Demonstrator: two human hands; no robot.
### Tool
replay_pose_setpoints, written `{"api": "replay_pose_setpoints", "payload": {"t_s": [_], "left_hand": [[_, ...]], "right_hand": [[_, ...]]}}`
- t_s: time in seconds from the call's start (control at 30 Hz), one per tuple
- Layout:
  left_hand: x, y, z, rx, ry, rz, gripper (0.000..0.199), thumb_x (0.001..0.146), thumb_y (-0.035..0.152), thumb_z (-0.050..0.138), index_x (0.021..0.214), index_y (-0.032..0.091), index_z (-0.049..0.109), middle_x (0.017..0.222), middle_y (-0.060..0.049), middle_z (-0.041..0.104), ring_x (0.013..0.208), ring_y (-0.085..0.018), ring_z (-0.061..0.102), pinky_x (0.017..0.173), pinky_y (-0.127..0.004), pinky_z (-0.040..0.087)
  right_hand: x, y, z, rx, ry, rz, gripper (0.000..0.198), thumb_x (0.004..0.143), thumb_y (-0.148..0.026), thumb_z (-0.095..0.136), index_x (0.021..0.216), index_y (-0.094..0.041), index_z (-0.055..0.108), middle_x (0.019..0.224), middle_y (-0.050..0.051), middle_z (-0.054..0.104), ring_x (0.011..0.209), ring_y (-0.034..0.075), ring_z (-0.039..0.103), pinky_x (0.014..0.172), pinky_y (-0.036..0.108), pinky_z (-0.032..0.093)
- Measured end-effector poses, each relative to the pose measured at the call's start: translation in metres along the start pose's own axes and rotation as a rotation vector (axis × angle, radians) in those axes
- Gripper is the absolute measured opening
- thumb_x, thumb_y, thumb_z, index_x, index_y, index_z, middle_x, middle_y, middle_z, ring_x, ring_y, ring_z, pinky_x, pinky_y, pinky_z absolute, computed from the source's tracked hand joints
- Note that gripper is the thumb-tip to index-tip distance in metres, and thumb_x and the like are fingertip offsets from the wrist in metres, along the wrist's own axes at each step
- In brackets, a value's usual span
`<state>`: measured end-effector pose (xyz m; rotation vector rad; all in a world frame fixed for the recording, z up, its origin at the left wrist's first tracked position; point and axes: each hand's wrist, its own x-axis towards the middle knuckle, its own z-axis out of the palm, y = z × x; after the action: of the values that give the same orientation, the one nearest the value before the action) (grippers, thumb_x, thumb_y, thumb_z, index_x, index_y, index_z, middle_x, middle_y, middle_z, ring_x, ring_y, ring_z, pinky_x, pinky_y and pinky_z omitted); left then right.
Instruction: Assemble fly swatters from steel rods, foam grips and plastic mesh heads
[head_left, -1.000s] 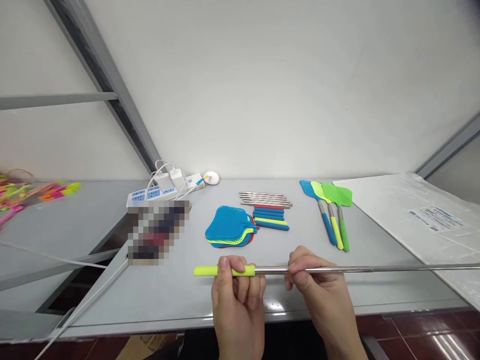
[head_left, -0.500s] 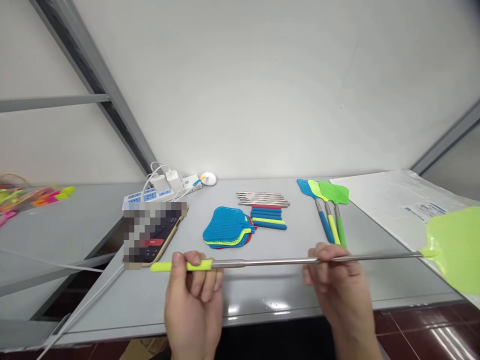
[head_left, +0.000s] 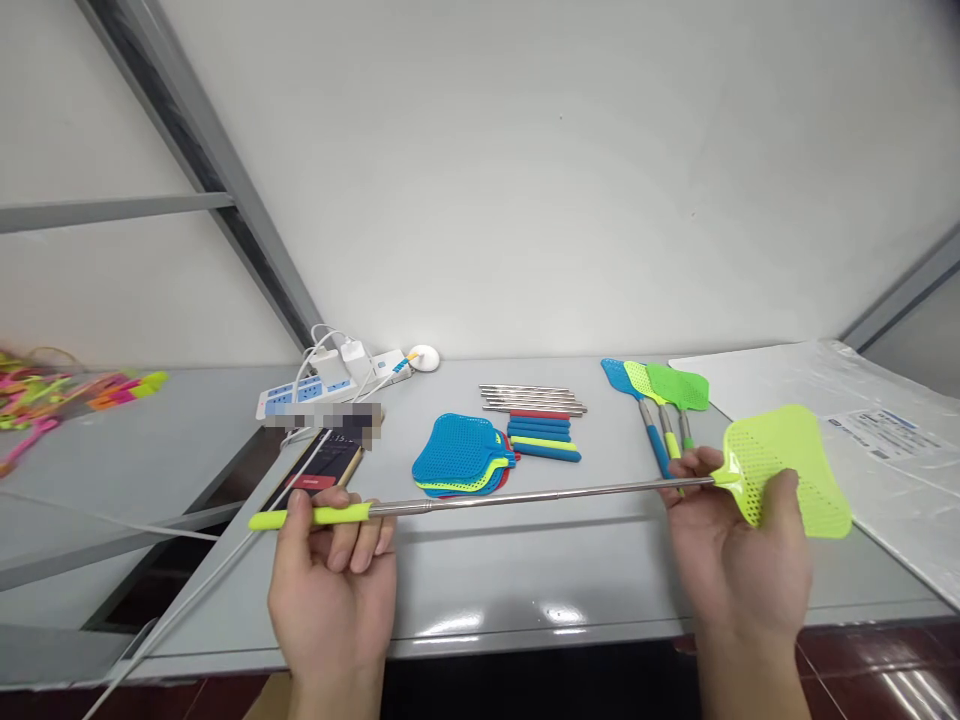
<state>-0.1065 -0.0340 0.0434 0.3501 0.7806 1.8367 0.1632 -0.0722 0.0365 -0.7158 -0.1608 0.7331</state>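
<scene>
A yellow-green telescopic fly swatter (head_left: 540, 496) lies across in front of me, its metal rod drawn out long. My left hand (head_left: 334, 580) is closed round its handle at the left end. At the other end, my right hand (head_left: 739, 560) has its fingers behind the rod and its thumb over the perforated swatter head (head_left: 780, 460). Beyond the right hand lie several shorter finished swatters (head_left: 679, 387) in blue, yellow and green, their handles partly hidden by the fingers. Loose swatter heads (head_left: 454, 450) are stacked in the middle, beside handle grips (head_left: 541, 432) and metal rods (head_left: 529, 398).
A phone (head_left: 334, 455), partly blurred out, lies at the left near a power strip (head_left: 300, 398) with chargers and white cables. A round white object (head_left: 425, 358) sits by the wall. White packaging (head_left: 885, 430) covers the right side. Colourful items (head_left: 75, 400) lie far left.
My right hand has slid outward along the rod to the swatter head, its thumb now over it. The swatter and my left hand have shifted left.
</scene>
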Motion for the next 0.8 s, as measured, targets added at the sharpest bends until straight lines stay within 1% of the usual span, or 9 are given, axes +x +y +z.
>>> {"api": "replay_pose_setpoints", "payload": {"t_s": [0.1,0.17,0.23,0.33,0.43,0.53,0.63,0.7,0.8], "left_hand": [[-0.007,-0.012,0.011,-0.041,0.082,0.07,0.023,0.092,0.029,0.057,0.073,0.016,0.058,0.044,0.009,0.028,0.039,-0.006,0.021,0.04,-0.018,0.028],[-0.023,-0.027,0.023,-0.076,0.12,0.058,0.028,0.094,0.031,0.055,0.071,0.016,0.056,0.046,0.009,0.032,0.038,-0.005,0.022,0.039,-0.018,0.028],[-0.043,-0.045,0.036,-0.053,0.051,-0.097,0.031,0.096,0.038,0.054,0.073,0.018,0.057,0.045,0.009,0.028,0.037,-0.006,0.022,0.04,-0.019,0.03],[-0.068,-0.064,0.049,-0.058,0.005,-0.149,0.034,0.094,0.044,0.056,0.072,0.019,0.056,0.045,0.009,0.027,0.037,-0.005,0.021,0.04,-0.02,0.03],[-0.076,-0.071,0.053,-0.065,0.004,-0.175,0.036,0.093,0.046,0.056,0.071,0.019,0.055,0.045,0.009,0.028,0.037,-0.005,0.021,0.039,-0.02,0.028],[-0.073,-0.078,0.049,-0.077,-0.027,-0.213,0.037,0.092,0.049,0.056,0.072,0.019,0.057,0.045,0.009,0.028,0.037,-0.005,0.023,0.041,-0.02,0.029],[-0.073,-0.088,0.044,-0.039,-0.148,-0.368,0.036,0.088,0.051,0.062,0.077,0.017,0.062,0.045,0.008,0.03,0.041,-0.005,0.03,0.045,-0.019,0.031],[-0.075,-0.094,0.042,0.009,-0.291,-0.473,0.035,0.085,0.05,0.066,0.088,0.015,0.066,0.05,0.007,0.037,0.046,-0.006,0.036,0.048,-0.019,0.031],[-0.074,-0.096,0.039,0.142,-0.469,-0.476,0.045,0.083,0.051,0.068,0.111,0.017,0.064,0.06,0.006,0.041,0.047,-0.005,0.036,0.049,-0.02,0.027]], "right_hand": [[-0.006,0.012,0.009,-0.106,0.007,-0.15,0.044,0.096,-0.045,0.04,0.097,-0.012,0.07,0.101,0.011,0.067,0.086,0.019,0.062,0.07,0.033,0.052],[-0.021,0.026,0.016,-0.162,-0.04,-0.2,0.042,0.097,-0.043,0.04,0.102,-0.015,0.07,0.109,0.01,0.068,0.088,0.018,0.063,0.076,0.033,0.051],[-0.041,0.04,0.021,-0.203,-0.141,-0.112,0.041,0.098,-0.045,0.04,0.108,-0.019,0.07,0.115,0.008,0.068,0.092,0.019,0.065,0.082,0.036,0.051],[-0.065,0.056,0.025,-0.286,-0.226,0.0,0.047,0.099,-0.049,0.036,0.111,-0.02,0.07,0.108,0.006,0.071,0.095,0.02,0.065,0.087,0.037,0.049],[-0.076,0.06,0.024,-0.355,-0.236,0.028,0.05,0.099,-0.051,0.033,0.112,-0.02,0.07,0.104,0.005,0.073,0.089,0.018,0.065,0.089,0.035,0.047],[-0.08,0.063,0.024,-0.325,-0.257,0.034,0.051,0.099,-0.053,0.032,0.112,-0.021,0.069,0.112,0.006,0.071,0.09,0.018,0.065,0.089,0.035,0.049],[-0.079,0.069,0.023,-0.299,-0.377,0.088,0.041,0.097,-0.051,0.041,0.124,-0.025,0.06,0.119,0.007,0.069,0.093,0.019,0.067,0.087,0.038,0.051],[-0.073,0.07,0.02,-0.346,-0.481,0.099,0.035,0.097,-0.047,0.046,0.124,-0.027,0.057,0.12,0.007,0.069,0.093,0.019,0.067,0.084,0.037,0.052],[-0.053,0.055,0.009,-0.492,-0.548,-0.097,0.026,0.097,-0.045,0.048,0.103,-0.025,0.062,0.11,0.006,0.071,0.098,0.02,0.066,0.091,0.037,0.049]]}}
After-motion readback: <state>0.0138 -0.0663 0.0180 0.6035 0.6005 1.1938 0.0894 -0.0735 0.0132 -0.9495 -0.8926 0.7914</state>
